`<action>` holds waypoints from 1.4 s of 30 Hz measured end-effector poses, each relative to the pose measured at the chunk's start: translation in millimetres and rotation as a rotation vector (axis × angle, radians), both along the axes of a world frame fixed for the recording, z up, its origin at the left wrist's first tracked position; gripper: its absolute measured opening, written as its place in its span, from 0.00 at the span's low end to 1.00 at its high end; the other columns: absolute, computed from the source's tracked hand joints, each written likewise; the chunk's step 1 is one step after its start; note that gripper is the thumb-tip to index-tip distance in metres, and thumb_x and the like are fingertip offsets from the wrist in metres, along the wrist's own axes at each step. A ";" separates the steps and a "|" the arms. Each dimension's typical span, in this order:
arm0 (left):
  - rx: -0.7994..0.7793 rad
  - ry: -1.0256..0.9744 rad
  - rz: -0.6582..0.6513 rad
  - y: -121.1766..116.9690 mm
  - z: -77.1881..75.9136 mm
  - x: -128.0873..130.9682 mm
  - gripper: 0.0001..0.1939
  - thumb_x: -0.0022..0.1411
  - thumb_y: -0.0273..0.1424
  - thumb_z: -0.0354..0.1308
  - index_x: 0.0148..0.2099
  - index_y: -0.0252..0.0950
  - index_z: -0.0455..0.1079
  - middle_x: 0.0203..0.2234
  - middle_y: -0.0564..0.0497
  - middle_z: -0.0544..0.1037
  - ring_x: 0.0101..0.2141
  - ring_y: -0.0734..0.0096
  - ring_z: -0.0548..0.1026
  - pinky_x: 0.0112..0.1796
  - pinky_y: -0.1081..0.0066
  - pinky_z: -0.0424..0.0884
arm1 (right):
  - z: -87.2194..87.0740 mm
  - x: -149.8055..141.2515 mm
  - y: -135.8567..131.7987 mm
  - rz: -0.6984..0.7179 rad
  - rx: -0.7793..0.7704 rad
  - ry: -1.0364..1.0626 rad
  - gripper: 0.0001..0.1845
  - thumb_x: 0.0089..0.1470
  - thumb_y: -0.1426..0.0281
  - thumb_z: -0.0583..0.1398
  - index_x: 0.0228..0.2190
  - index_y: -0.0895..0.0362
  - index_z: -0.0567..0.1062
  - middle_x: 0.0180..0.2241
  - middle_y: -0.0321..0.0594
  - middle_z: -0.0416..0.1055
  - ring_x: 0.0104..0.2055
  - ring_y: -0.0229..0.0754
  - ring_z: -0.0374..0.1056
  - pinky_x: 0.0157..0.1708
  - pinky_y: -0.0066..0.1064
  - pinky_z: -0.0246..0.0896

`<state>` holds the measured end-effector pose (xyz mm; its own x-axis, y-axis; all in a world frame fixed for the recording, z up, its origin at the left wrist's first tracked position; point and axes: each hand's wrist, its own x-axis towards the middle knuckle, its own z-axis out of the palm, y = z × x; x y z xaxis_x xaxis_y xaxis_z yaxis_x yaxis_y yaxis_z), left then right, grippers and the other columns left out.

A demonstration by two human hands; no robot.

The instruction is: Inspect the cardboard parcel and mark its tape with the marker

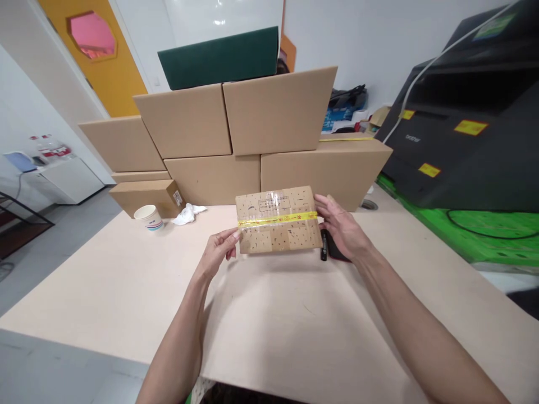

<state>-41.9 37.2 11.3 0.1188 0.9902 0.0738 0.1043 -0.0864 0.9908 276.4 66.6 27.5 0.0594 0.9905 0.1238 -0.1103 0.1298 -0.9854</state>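
Lining the far side of the table [105,269] stand cartons [278,112]; over it, the box [278,233] — long axis running left to right — is grasped at opposite ends by left hand [218,251] and right hand [340,229], neither nearer.

I can steer a hand over open tabletop [261,325] at lower centre and lower left. Mid-frame, the taped carton [278,220] fills the gap between the left hand [218,251] and right hand [343,227]. Stacked cardboard boxes [278,115] wall off the upper centre; a paper cup [147,217] and crumpled tissue [187,214] obstruct centre-left, and a black cylinder [324,245] sits just beside the right hand.
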 end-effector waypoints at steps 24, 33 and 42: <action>-0.009 0.098 0.105 6.3 -18.3 10.9 0.36 0.57 0.55 0.64 0.57 0.33 0.76 0.52 0.39 0.81 0.48 0.55 0.77 0.45 0.64 0.72 | -29.0 -14.8 7.8 0.074 -0.185 -0.114 0.25 0.52 0.47 0.66 0.49 0.45 0.78 0.59 0.38 0.75 0.65 0.53 0.66 0.61 0.45 0.65; 0.022 0.037 -0.070 -1.8 -5.1 8.8 0.36 0.61 0.51 0.65 0.63 0.35 0.72 0.58 0.41 0.78 0.55 0.52 0.75 0.51 0.64 0.71 | -50.2 -21.4 -83.4 -0.040 -0.211 0.159 0.30 0.48 0.47 0.69 0.52 0.41 0.76 0.63 0.37 0.72 0.68 0.55 0.63 0.63 0.54 0.62; -0.050 0.010 -0.400 -4.0 -1.7 1.8 0.41 0.59 0.44 0.69 0.70 0.38 0.63 0.64 0.38 0.72 0.61 0.49 0.71 0.59 0.56 0.70 | -58.0 -39.8 -95.0 -0.193 -0.132 0.231 0.29 0.52 0.46 0.66 0.53 0.43 0.75 0.65 0.35 0.69 0.71 0.52 0.58 0.68 0.50 0.56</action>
<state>-40.2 33.3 9.6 0.4964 0.8678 0.0235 0.0815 -0.0735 0.9940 236.5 -28.4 -30.5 0.2595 0.9648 -0.0437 -0.3188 0.0428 -0.9468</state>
